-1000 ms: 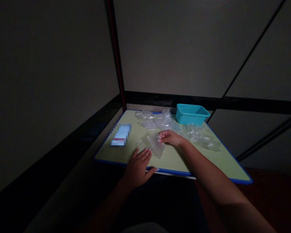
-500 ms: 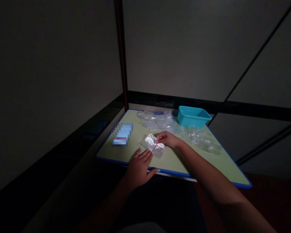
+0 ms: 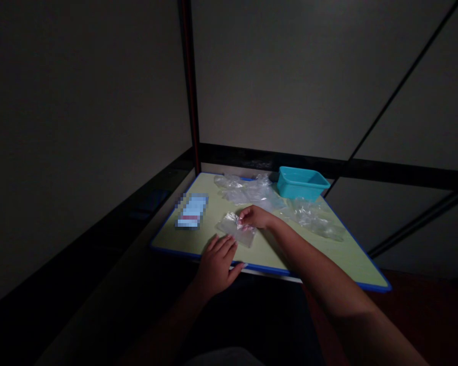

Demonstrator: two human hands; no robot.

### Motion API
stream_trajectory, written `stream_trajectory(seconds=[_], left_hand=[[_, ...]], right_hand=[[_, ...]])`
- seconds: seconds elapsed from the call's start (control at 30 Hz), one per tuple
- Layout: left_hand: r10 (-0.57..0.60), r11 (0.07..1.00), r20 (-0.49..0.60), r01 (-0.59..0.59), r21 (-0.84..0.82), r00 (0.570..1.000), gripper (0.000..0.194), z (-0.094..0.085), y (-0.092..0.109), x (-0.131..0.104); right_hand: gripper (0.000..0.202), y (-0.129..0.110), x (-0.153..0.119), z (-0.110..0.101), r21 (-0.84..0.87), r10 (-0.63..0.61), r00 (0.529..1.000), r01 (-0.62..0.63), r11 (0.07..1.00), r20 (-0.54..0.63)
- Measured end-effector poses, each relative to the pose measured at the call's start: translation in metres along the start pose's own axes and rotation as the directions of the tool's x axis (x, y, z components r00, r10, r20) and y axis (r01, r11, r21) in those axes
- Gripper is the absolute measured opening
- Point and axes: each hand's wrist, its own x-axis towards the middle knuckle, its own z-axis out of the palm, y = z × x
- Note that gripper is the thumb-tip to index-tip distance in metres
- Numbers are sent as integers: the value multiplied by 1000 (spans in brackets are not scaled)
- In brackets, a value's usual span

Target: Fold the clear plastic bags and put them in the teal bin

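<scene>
A small clear plastic bag (image 3: 244, 237), folded into a flat packet, lies on the pale yellow table (image 3: 275, 254) near its front edge. My right hand (image 3: 255, 217) reaches across from the right and pinches the packet's upper part between thumb and fingers. Lying flat at the front edge is my left hand (image 3: 219, 262), fingers spread. Its fingertips rest at the packet's lower left edge, and its thumb points right along the blue rim.
Several crumpled clear plastic bags (image 3: 248, 190) lie along the back of the table. More clear plastic (image 3: 315, 218) is spread at the right, below a turquoise plastic basket (image 3: 301, 184). A blurred-out bright rectangle (image 3: 193, 211) is at the left. Walls stand behind and to the left.
My right hand has shifted slightly left with its pinch on the plastic bag. The packet looks flatter and less shiny. My left hand stays nearly in place.
</scene>
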Motion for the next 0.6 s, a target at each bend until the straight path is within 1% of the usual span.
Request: stream_trajectory(seconds=[0.1, 0.27, 0.47, 0.6], left_hand=[[15, 1000, -9, -15, 1, 1000, 41, -1, 1, -1], [22, 999, 3, -22, 47, 1000, 45, 1, -1, -2], [-28, 998, 24, 27, 54, 999, 54, 1, -1, -3], [-31, 998, 17, 30, 57, 999, 55, 1, 0, -3]], right_hand=[[26, -3, 2, 3, -34, 29, 999, -30, 999, -31], [19, -5, 6, 7, -100, 62, 995, -69, 993, -75], [17, -8, 7, 12, -178, 67, 991, -88, 980, -119], [16, -9, 8, 14, -215, 86, 988, -112, 970, -129]])
